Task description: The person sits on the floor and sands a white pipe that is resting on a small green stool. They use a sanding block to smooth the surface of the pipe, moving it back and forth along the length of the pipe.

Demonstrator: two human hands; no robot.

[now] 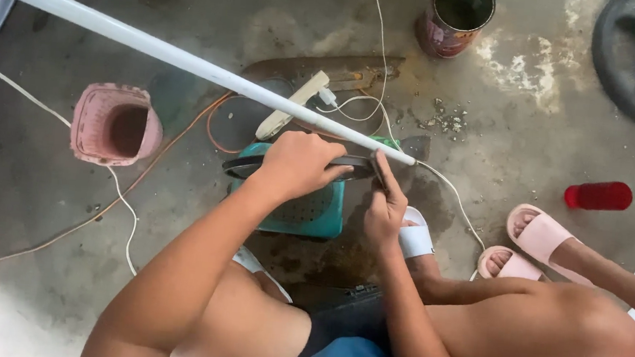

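Left hand (297,165) has its grip closed over a dark curved strip (243,166) above the teal crate (307,214). Right hand (385,206), at three o'clock, pinches its end; next calls for a steady hold.

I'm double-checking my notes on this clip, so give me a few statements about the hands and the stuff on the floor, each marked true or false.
1. The left hand grips a dark flat ring over a teal basket. True.
2. The right hand rests on the red cup. False: its fingers pinch the ring's end near the white pipe; the red cup lies apart on the floor.
3. The pink basket lies left of the teal basket. True.
4. The rusty can lies tipped over. False: it stands upright.
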